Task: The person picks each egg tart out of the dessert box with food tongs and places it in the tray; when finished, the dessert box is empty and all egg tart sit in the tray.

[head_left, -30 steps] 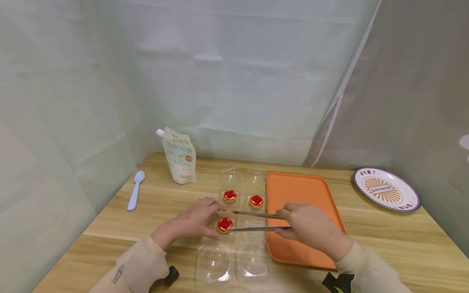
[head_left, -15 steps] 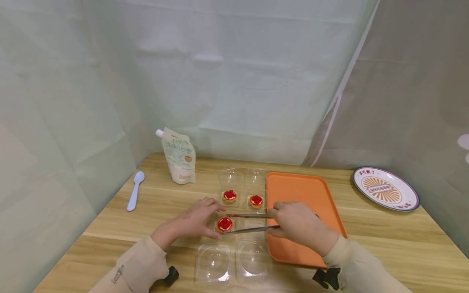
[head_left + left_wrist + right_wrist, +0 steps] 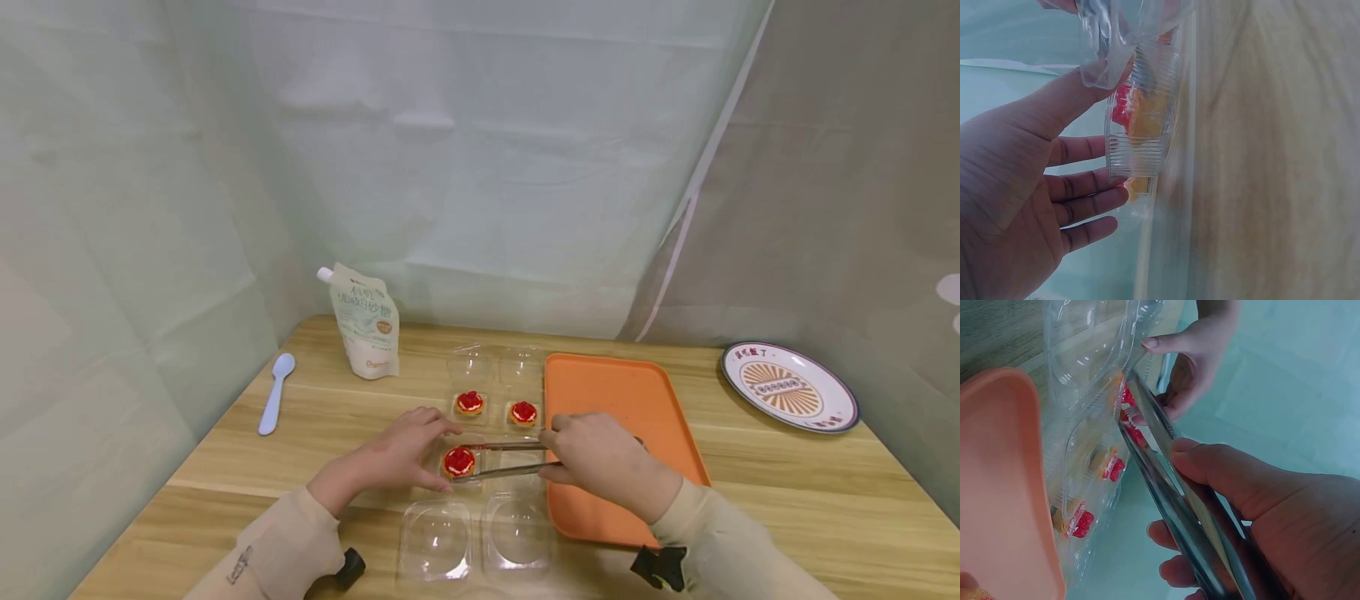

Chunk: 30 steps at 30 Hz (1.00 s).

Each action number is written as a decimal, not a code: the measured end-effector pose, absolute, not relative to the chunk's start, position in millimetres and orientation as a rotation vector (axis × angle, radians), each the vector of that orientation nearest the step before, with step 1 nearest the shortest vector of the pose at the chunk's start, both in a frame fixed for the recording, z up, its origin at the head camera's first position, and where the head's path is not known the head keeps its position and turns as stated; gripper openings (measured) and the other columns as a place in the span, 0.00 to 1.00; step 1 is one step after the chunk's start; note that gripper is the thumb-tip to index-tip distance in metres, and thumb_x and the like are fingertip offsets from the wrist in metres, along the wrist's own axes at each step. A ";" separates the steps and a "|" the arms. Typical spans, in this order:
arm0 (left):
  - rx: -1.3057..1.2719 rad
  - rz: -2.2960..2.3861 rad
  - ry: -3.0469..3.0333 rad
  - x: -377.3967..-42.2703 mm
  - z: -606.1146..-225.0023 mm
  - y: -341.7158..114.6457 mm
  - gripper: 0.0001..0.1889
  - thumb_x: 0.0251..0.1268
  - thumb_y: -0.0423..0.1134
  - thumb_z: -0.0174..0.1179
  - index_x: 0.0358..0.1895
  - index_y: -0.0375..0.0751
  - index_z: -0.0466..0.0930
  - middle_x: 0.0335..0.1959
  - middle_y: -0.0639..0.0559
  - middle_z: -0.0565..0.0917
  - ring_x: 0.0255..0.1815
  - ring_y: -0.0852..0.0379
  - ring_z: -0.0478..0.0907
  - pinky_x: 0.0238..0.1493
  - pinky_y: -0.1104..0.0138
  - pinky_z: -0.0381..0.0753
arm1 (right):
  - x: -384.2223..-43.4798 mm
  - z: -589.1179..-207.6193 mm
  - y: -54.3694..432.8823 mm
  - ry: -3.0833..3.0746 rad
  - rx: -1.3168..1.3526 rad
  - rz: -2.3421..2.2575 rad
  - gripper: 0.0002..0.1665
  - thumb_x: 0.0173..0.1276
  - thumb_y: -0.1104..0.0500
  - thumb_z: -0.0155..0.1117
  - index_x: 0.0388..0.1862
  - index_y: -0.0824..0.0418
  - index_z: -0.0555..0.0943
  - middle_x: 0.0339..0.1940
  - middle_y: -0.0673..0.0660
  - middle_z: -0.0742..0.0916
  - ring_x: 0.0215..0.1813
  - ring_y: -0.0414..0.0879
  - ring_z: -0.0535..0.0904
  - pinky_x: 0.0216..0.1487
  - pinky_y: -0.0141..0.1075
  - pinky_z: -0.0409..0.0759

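While the right hand (image 3: 603, 458) is gripping tongs (image 3: 1171, 509) around the near-left tart (image 3: 458, 462), left hand (image 3: 397, 450) spreading loosely alongside, both far tarts (image 3: 469, 403) are sitting placed, near-right compartment (image 3: 517, 459) apparently awaiting filling.

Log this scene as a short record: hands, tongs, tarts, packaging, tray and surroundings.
Left grip: thumb and fingers spread beside clear packaging
Right grip: holds metal tongs
Tongs: tips by the nearest tart; contact unclear
Tarts in packaging: three, red-topped
Lids: open
Orange tray: right of packaging
Surroundings: spoon and pouch left, plate far right
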<state>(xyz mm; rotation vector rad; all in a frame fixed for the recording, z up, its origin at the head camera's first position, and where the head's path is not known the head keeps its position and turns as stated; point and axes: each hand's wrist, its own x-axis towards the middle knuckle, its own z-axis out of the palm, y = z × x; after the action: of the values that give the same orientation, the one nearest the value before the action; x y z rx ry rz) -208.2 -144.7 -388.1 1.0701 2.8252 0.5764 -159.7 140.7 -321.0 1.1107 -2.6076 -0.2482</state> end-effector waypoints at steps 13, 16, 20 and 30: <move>1.064 0.582 2.829 -206.6 -390.2 -146.1 0.38 0.43 0.57 0.73 0.59 0.44 0.75 0.53 0.51 0.76 0.56 0.53 0.71 0.59 0.55 0.75 | -155.5 -319.5 142.5 -2.610 1.094 -0.185 0.14 0.56 0.44 0.70 0.25 0.51 0.80 0.17 0.45 0.72 0.17 0.36 0.64 0.16 0.27 0.61; 1.067 0.577 2.833 -206.4 -390.9 -145.8 0.39 0.42 0.58 0.73 0.60 0.44 0.75 0.53 0.52 0.76 0.56 0.53 0.72 0.59 0.55 0.75 | -153.7 -317.9 144.1 -2.616 1.077 -0.159 0.13 0.56 0.44 0.71 0.27 0.52 0.82 0.17 0.45 0.72 0.17 0.36 0.63 0.15 0.27 0.60; 1.070 0.583 2.830 -206.2 -390.9 -145.1 0.39 0.43 0.57 0.73 0.60 0.44 0.74 0.53 0.51 0.76 0.56 0.53 0.72 0.59 0.55 0.75 | -151.2 -314.7 147.4 -2.626 1.061 -0.134 0.15 0.55 0.45 0.72 0.36 0.53 0.86 0.18 0.45 0.74 0.17 0.35 0.64 0.16 0.26 0.62; 1.059 0.596 2.821 -208.5 -390.0 -144.1 0.40 0.43 0.57 0.73 0.61 0.42 0.74 0.53 0.50 0.76 0.56 0.53 0.71 0.58 0.56 0.75 | -143.6 -301.4 165.9 -2.662 1.032 -0.092 0.17 0.55 0.46 0.72 0.39 0.54 0.85 0.21 0.44 0.75 0.20 0.33 0.65 0.21 0.26 0.68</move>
<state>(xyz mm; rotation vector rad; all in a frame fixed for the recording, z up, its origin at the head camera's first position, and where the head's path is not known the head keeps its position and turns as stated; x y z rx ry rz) -208.5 -144.1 -390.0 1.0585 2.8206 0.5956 -143.6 165.9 -301.4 1.0323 -2.6624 -0.0923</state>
